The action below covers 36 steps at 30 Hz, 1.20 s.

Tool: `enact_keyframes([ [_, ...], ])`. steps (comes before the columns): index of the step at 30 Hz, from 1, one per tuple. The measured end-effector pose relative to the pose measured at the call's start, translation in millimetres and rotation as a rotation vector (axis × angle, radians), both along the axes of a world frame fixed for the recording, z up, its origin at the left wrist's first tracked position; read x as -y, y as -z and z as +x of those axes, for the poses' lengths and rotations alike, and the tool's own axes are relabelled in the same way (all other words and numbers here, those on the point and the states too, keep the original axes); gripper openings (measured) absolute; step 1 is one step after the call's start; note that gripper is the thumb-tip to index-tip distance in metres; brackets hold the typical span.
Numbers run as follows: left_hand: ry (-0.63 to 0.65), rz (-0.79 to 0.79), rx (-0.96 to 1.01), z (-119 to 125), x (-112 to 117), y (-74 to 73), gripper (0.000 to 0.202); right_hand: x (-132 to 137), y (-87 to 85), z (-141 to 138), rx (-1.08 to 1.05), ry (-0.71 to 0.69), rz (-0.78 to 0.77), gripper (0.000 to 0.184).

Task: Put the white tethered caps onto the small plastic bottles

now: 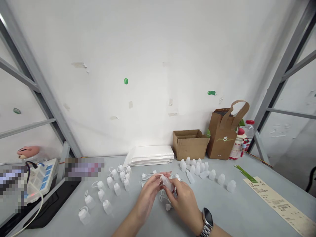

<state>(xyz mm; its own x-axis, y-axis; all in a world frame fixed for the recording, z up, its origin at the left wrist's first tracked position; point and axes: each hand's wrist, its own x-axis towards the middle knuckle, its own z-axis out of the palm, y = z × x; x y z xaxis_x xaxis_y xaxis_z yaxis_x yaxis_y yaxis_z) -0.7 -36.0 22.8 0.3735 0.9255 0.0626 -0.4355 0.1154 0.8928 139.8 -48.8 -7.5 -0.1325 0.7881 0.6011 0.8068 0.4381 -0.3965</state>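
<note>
A small translucent plastic bottle (168, 183) is held tilted between my two hands, above the middle of the grey table. My right hand (184, 197), with a watch on its wrist, wraps its fingers and thumb round the bottle's body. At the bottle's upper left end, the fingers of my left hand (150, 189) are closed; they partly hide the neck. Several loose white caps with thin straps lie around and beneath the hands, among them a cap (168, 206) just below. Capped bottles (107, 206) with looped straps stand at the left.
Uncapped bottles (211, 174) stand at the right, a few lying down. Behind are a white packet stack (150, 154), a cardboard box (190, 148), a brown paper bag (221, 135) and a drink bottle (249, 130). A printed strip (278, 200) lies right; a power strip (45, 177) sits left.
</note>
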Motion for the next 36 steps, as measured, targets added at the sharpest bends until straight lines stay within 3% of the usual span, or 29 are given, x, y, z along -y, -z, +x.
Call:
enact_keyframes([
  [5, -0.025, -0.018, -0.025, -1.1, -3.6, 2.6, 0.034, 0.2, 0.9, 0.9, -0.002, 0.011, -0.048, 0.011],
  [9, -0.104, -0.022, -0.154, -0.5, -5.7, 2.7, 0.035, 0.8, 1.3, 0.4, 0.012, -0.03, -0.067, 0.009],
  [14, -0.198, 0.013, -0.225, -0.1, -10.0, 7.2, 0.028, 2.7, 0.2, -2.8, -0.076, -0.082, -0.22, 0.013],
  [17, -0.168, 0.033, -0.218, 0.7, -10.1, 8.4, 0.025, 3.7, -0.3, -4.2, -0.22, -0.139, -0.34, 0.015],
  [21, -0.043, -0.071, -0.101, 2.1, -5.5, 4.3, 0.023, 2.5, 0.8, -4.5, -0.332, -0.166, -0.404, 0.016],
  [27, 0.029, -0.126, 0.069, 2.1, -1.9, 2.7, 0.026, 0.9, 1.3, -2.9, -0.3, -0.155, -0.373, 0.015],
  [36, -0.021, -0.132, 0.01, 2.7, -2.0, 1.7, 0.021, 2.9, 4.5, -3.0, -0.046, -0.076, -0.117, 0.006],
])
